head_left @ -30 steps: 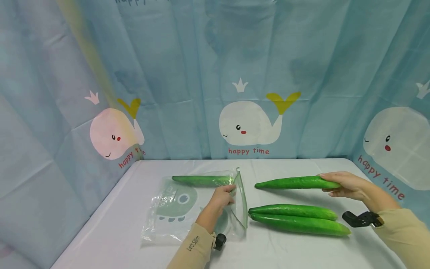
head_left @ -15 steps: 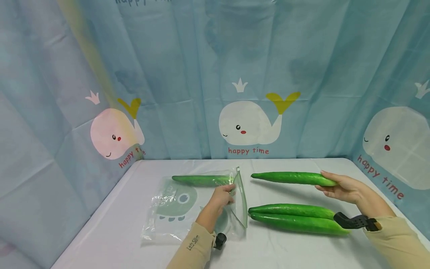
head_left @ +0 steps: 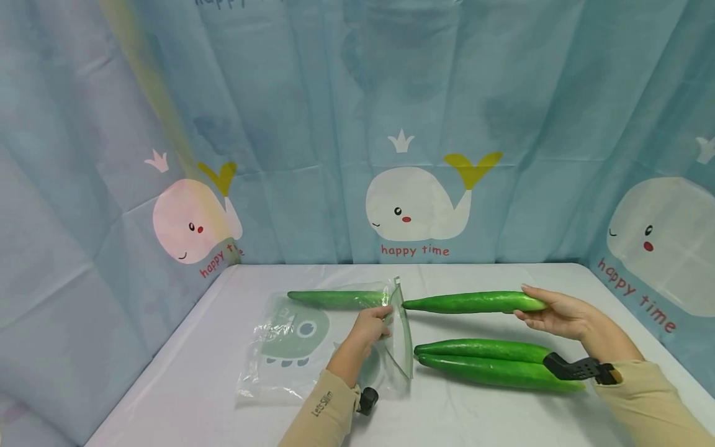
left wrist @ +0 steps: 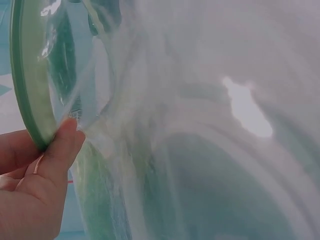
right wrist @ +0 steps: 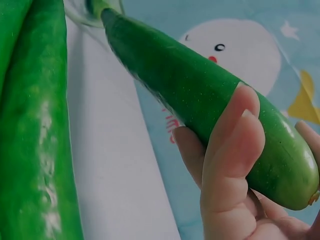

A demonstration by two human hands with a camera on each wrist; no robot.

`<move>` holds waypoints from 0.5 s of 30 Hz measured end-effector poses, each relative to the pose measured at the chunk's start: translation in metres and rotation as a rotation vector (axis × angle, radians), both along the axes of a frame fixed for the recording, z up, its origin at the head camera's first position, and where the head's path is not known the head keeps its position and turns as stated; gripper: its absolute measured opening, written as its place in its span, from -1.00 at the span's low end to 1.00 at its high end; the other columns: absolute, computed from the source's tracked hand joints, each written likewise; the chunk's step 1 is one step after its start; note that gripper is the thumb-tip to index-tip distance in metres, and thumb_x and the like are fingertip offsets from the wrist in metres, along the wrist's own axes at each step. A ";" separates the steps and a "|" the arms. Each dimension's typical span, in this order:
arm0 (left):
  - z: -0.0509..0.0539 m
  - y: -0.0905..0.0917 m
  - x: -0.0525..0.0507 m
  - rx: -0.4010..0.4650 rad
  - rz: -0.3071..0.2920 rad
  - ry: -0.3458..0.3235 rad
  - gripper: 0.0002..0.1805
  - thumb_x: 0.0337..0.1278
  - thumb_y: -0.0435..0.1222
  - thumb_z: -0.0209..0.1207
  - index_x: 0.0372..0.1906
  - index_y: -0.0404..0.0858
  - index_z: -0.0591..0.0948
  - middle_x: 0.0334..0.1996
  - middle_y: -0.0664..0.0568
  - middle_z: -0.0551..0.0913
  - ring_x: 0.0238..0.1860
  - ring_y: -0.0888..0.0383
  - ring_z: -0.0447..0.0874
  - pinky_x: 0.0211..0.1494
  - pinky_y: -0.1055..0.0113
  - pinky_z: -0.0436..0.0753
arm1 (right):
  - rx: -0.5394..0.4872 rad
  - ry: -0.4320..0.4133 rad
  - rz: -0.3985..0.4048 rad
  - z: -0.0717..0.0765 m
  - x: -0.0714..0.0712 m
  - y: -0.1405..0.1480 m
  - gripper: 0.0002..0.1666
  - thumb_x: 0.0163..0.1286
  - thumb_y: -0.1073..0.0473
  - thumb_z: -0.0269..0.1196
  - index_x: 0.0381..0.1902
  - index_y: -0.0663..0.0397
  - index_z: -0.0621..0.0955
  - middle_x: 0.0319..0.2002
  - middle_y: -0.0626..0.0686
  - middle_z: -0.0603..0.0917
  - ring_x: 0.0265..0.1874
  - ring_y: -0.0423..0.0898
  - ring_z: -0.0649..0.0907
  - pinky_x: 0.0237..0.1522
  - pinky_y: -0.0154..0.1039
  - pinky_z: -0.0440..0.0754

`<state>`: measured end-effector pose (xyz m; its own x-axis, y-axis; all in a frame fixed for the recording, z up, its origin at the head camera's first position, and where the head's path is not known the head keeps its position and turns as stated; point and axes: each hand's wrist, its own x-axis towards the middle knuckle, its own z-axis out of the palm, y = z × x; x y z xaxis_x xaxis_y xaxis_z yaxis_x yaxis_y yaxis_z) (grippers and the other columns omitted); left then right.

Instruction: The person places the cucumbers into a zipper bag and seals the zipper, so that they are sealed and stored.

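Note:
A clear zip bag (head_left: 290,379) with a green cartoon print lies flat on the left half of the table. Inside it, along the far side, is one cucumber (head_left: 329,299). My left hand (head_left: 365,332) pinches the bag near its green-edged mouth; in the left wrist view thumb and finger (left wrist: 62,150) grip the film by the green strip (left wrist: 22,85). My right hand (head_left: 564,313) holds another cucumber (head_left: 463,302) by its thick end, above the table. Its thin tip points left, right at the bag's mouth; whether it touches cannot be told.
Two more cucumbers (head_left: 486,351) lie side by side on the white table (head_left: 447,419), right of the bag mouth and nearer than the held one. A blue curtain with whale prints (head_left: 413,205) hangs behind the table.
My right hand has moved left with its cucumber, rising a little and then lowering, so the tip has come up to the bag's mouth. My left hand and the bag stay in place.

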<state>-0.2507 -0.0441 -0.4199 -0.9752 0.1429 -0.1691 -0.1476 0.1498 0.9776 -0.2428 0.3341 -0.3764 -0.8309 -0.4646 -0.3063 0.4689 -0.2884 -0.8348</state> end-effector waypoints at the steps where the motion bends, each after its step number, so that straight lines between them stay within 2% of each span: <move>1: 0.000 0.000 0.001 -0.007 0.001 0.002 -0.35 0.04 -0.73 0.02 0.32 -0.39 0.44 0.34 -0.29 0.35 0.29 -0.15 0.39 -0.15 0.28 0.59 | -0.002 0.003 0.008 0.000 0.000 -0.001 -0.72 0.57 0.05 -0.03 -0.22 0.02 0.57 -0.19 0.19 0.63 -0.24 -0.04 0.72 -0.12 -0.25 0.66; 15: 0.005 0.001 0.003 -0.028 0.014 0.002 -0.35 0.04 -0.71 0.05 0.31 -0.35 0.47 0.29 -0.30 0.41 0.21 -0.18 0.42 -0.03 0.18 0.61 | 0.035 0.017 0.048 -0.004 -0.006 -0.023 -0.72 0.58 0.03 -0.06 -0.17 0.04 0.52 -0.15 0.24 0.62 -0.25 -0.07 0.70 -0.15 -0.27 0.66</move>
<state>-0.2478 -0.0430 -0.4151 -0.9774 0.1246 -0.1708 -0.1478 0.1748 0.9734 -0.2486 0.3109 -0.3807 -0.8133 -0.4931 -0.3090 0.4672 -0.2367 -0.8519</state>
